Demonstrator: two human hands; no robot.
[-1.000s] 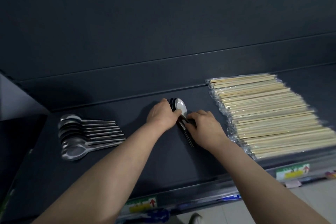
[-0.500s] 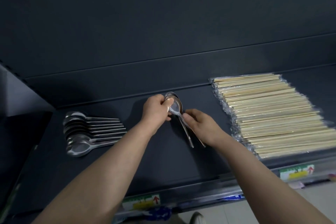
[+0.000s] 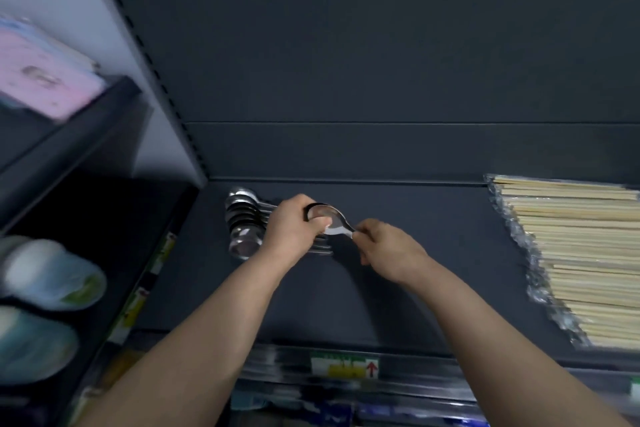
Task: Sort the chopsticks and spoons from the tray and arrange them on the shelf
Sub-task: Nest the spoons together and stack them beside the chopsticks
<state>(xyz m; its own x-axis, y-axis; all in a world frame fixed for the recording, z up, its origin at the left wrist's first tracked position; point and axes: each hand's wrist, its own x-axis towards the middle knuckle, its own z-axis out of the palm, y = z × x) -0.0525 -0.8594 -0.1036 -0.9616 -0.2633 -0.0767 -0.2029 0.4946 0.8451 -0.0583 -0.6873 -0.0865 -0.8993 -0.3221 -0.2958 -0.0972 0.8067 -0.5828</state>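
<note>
I hold a small stack of steel spoons [image 3: 328, 217] just above the dark shelf [image 3: 398, 288]. My left hand [image 3: 292, 229] grips the bowls, thumb on the top one. My right hand [image 3: 386, 248] pinches the handles, which its fingers hide. A row of several spoons [image 3: 242, 222] lies on the shelf at the left, partly covered by my left hand. Wrapped wooden chopsticks [image 3: 575, 253] lie in a wide layer on the shelf at the right.
A grey upright post [image 3: 162, 90] bounds the shelf on the left. Beyond it, blurred packaged goods [image 3: 48, 274] and a pink pack [image 3: 45, 80] sit on neighbouring shelves. A price label [image 3: 344, 366] marks the shelf's front rail.
Both hands have carried the held spoons from the middle of the shelf leftward, up to the row of lying spoons. The view has swung left.
</note>
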